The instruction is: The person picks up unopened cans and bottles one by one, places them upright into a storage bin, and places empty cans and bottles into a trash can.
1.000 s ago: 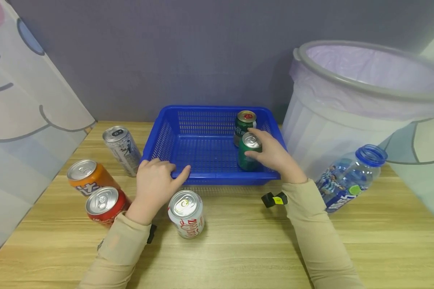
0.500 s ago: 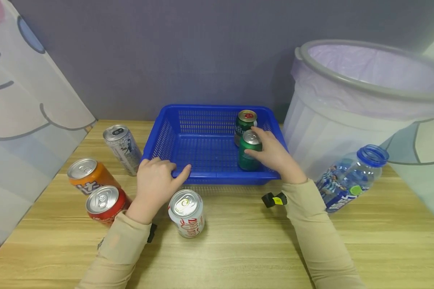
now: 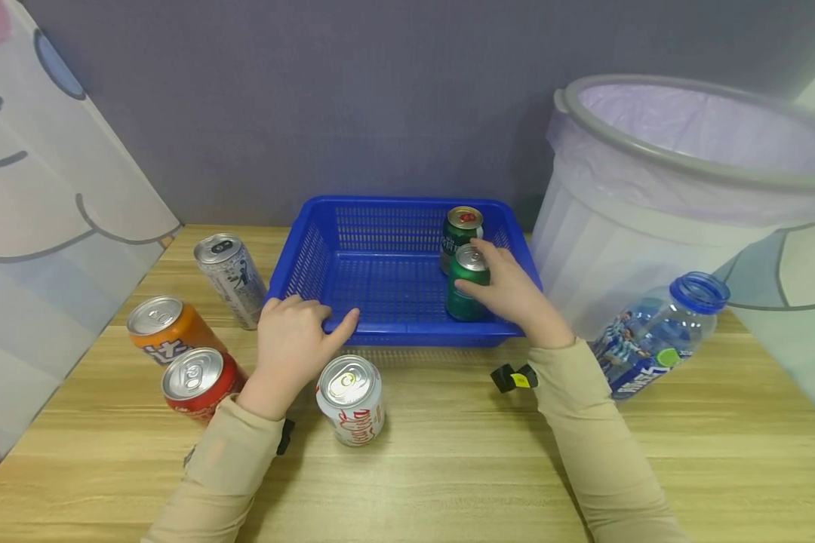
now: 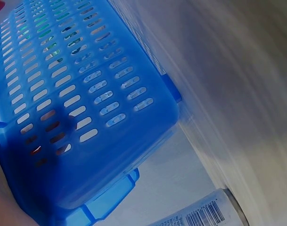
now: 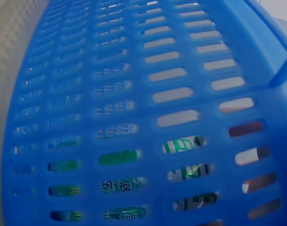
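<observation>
My right hand (image 3: 515, 290) holds a green can (image 3: 467, 286) near the front right corner inside the blue plastic basket (image 3: 407, 329). Its thumb lies on the can's near side, and the fingers reach behind the top. Just behind stands a darker green can (image 3: 452, 240) with a gold top. My left hand (image 3: 290, 339) grips the basket's front left corner, fingers over the rim and thumb pointing right. Both wrist views look mostly at the slotted basket wall (image 4: 105, 155). Through the slots of the basket wall (image 5: 134, 117) in the right wrist view, green can prints show.
Left of the basket stand a silver-white can (image 3: 231, 279), an orange can (image 3: 173, 328) and a red can (image 3: 200, 385). A white Coca-Cola can (image 3: 351, 400) is in front. To the right are a clear bottle (image 3: 655, 339) and a tall lined bin (image 3: 598, 234).
Hardly anything differs. My right hand has shifted very slightly on the green can, and my left hand has stayed on the basket rim.
</observation>
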Action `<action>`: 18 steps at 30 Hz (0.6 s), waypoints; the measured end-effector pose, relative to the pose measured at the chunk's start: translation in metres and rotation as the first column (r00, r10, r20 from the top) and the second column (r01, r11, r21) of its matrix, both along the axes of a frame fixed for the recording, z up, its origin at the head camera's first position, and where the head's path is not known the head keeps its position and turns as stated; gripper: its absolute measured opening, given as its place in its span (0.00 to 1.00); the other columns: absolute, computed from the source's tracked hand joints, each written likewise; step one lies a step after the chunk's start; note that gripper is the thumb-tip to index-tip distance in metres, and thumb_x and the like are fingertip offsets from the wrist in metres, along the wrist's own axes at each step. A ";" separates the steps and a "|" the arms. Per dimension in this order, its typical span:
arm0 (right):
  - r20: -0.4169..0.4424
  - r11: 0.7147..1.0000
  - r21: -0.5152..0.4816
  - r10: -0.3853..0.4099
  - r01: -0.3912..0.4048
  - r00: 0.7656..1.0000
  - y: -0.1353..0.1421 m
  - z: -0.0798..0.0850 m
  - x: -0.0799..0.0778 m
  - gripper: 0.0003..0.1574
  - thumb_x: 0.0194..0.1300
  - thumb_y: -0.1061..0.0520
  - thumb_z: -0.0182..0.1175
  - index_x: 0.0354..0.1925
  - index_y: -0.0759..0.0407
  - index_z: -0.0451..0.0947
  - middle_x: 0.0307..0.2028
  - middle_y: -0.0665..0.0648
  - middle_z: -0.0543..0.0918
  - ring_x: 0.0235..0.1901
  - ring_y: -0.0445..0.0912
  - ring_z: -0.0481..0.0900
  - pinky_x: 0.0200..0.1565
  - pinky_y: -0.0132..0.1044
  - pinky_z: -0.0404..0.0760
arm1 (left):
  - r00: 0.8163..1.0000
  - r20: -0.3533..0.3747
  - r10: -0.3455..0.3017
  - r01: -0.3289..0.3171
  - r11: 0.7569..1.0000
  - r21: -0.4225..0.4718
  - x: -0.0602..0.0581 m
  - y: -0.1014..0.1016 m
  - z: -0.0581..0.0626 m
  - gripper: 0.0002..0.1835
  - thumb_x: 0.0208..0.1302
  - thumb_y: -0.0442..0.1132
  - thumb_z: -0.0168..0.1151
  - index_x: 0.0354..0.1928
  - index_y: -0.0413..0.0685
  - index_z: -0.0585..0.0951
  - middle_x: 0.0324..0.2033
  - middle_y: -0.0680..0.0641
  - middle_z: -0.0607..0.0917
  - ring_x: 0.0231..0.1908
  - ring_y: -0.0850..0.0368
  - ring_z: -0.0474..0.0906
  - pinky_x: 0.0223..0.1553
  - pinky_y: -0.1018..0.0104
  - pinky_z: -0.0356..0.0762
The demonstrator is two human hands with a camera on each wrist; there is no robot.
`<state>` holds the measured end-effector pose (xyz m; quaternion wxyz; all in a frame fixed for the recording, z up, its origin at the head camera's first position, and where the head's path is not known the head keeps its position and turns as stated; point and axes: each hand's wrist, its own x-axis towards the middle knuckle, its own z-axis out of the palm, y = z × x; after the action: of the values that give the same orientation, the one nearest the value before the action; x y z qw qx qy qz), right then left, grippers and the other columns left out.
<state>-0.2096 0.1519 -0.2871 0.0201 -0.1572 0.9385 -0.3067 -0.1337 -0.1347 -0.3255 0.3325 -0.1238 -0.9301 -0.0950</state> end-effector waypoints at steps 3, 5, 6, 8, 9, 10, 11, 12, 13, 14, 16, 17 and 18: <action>-0.027 1.000 -0.018 -0.017 0.016 0.999 -0.001 0.001 0.002 0.47 0.65 0.49 0.58 0.72 0.62 0.48 0.68 0.72 0.54 0.67 0.63 0.56 0.63 0.59 0.62 | 1.000 -0.005 -0.002 0.002 1.000 0.000 0.000 0.000 0.000 0.29 0.57 0.60 0.54 0.17 0.41 0.82 0.14 0.47 0.80 0.19 0.47 0.72 0.28 0.55 0.63; -0.064 0.999 -0.039 -0.033 0.030 0.997 -0.001 0.001 0.003 0.45 0.65 0.50 0.58 0.71 0.63 0.50 0.68 0.72 0.54 0.67 0.64 0.56 0.64 0.59 0.61 | 1.000 -0.014 -0.003 0.003 1.000 -0.001 0.000 0.000 0.000 0.29 0.57 0.60 0.54 0.16 0.41 0.82 0.13 0.47 0.80 0.19 0.47 0.71 0.28 0.55 0.63; -0.091 0.998 -0.052 -0.046 0.041 0.995 -0.002 0.001 0.003 0.44 0.65 0.50 0.58 0.70 0.63 0.52 0.68 0.72 0.54 0.67 0.63 0.57 0.64 0.59 0.61 | 1.000 -0.017 -0.004 0.004 1.000 -0.001 0.000 0.000 0.000 0.29 0.57 0.60 0.53 0.16 0.42 0.82 0.13 0.47 0.79 0.19 0.47 0.71 0.28 0.55 0.63; -0.157 0.994 -0.093 -0.068 0.054 0.985 -0.003 0.002 0.005 0.40 0.64 0.53 0.59 0.68 0.65 0.56 0.67 0.71 0.57 0.66 0.62 0.58 0.64 0.58 0.61 | 1.000 -0.023 -0.006 0.005 1.000 -0.003 0.000 0.000 0.000 0.29 0.58 0.60 0.53 0.16 0.42 0.81 0.12 0.47 0.79 0.19 0.48 0.71 0.28 0.55 0.63; -0.197 0.992 -0.113 -0.078 0.057 0.977 -0.004 0.002 0.006 0.38 0.64 0.54 0.59 0.67 0.65 0.59 0.66 0.71 0.58 0.66 0.62 0.59 0.64 0.57 0.61 | 1.000 -0.023 -0.005 0.005 1.000 -0.003 0.000 0.000 0.000 0.29 0.58 0.60 0.53 0.15 0.42 0.81 0.12 0.47 0.79 0.19 0.48 0.71 0.27 0.55 0.63; -0.239 0.989 -0.135 -0.088 0.057 0.967 -0.005 0.002 0.007 0.36 0.63 0.55 0.59 0.65 0.66 0.61 0.65 0.70 0.59 0.65 0.62 0.59 0.64 0.57 0.60 | 1.000 -0.023 -0.005 0.005 1.000 -0.003 -0.001 0.000 0.000 0.29 0.58 0.60 0.53 0.16 0.42 0.81 0.13 0.47 0.79 0.19 0.48 0.71 0.28 0.55 0.63; -0.281 0.986 -0.157 -0.095 0.052 0.955 -0.006 0.002 0.008 0.34 0.63 0.57 0.59 0.63 0.66 0.64 0.64 0.69 0.61 0.65 0.61 0.59 0.64 0.57 0.60 | 1.000 -0.020 -0.004 0.004 1.000 -0.004 -0.001 0.000 0.000 0.29 0.58 0.60 0.52 0.16 0.42 0.81 0.13 0.47 0.79 0.19 0.48 0.71 0.28 0.55 0.63; -0.328 0.983 -0.180 -0.099 0.041 0.940 -0.007 0.001 0.009 0.31 0.62 0.58 0.60 0.61 0.67 0.66 0.63 0.69 0.63 0.64 0.60 0.61 0.64 0.56 0.61 | 1.000 -0.015 -0.003 0.003 1.000 -0.005 -0.001 0.000 0.000 0.29 0.58 0.61 0.52 0.16 0.42 0.82 0.13 0.48 0.79 0.19 0.48 0.71 0.28 0.55 0.63; -0.371 0.979 -0.202 -0.099 0.024 0.923 -0.008 0.001 0.010 0.29 0.61 0.59 0.60 0.59 0.68 0.68 0.62 0.69 0.64 0.64 0.60 0.62 0.63 0.56 0.61 | 1.000 -0.010 -0.001 0.001 1.000 -0.004 -0.001 0.000 0.000 0.29 0.58 0.61 0.52 0.16 0.42 0.82 0.13 0.48 0.79 0.19 0.48 0.71 0.28 0.55 0.63; -0.411 0.976 -0.218 -0.096 0.004 0.907 -0.009 0.001 0.012 0.26 0.61 0.61 0.60 0.57 0.68 0.70 0.61 0.68 0.66 0.63 0.60 0.63 0.63 0.55 0.62 | 1.000 -0.005 0.000 0.000 1.000 -0.003 -0.001 -0.001 -0.001 0.29 0.58 0.61 0.53 0.16 0.42 0.81 0.13 0.48 0.79 0.19 0.48 0.71 0.28 0.55 0.63; -0.483 0.970 -0.240 -0.082 -0.042 0.872 -0.012 0.000 0.014 0.22 0.60 0.63 0.61 0.53 0.68 0.73 0.58 0.67 0.69 0.60 0.59 0.66 0.60 0.54 0.65 | 1.000 0.004 0.003 -0.003 1.000 -0.001 -0.001 0.000 0.000 0.29 0.57 0.60 0.53 0.16 0.42 0.81 0.13 0.48 0.79 0.19 0.48 0.71 0.29 0.55 0.63; -0.511 0.967 -0.247 -0.072 -0.066 0.856 -0.013 0.000 0.015 0.21 0.59 0.64 0.61 0.51 0.68 0.74 0.57 0.67 0.70 0.59 0.58 0.67 0.59 0.53 0.66 | 1.000 0.008 0.004 -0.004 1.000 -0.001 -0.001 0.000 0.000 0.29 0.58 0.61 0.53 0.16 0.42 0.81 0.13 0.48 0.79 0.19 0.48 0.71 0.29 0.55 0.63; -0.534 0.964 -0.249 -0.061 -0.088 0.843 -0.014 -0.001 0.016 0.19 0.59 0.65 0.61 0.50 0.68 0.75 0.56 0.67 0.71 0.57 0.58 0.69 0.58 0.53 0.68 | 1.000 0.010 0.005 -0.005 1.000 0.000 -0.001 0.000 0.000 0.29 0.57 0.61 0.53 0.16 0.42 0.81 0.13 0.48 0.79 0.19 0.48 0.71 0.29 0.55 0.63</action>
<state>-0.1932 0.1378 -0.2882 -0.2624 -0.2446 0.8559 -0.3725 -0.1344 -0.1352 -0.3258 0.3280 -0.1211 -0.9321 -0.0948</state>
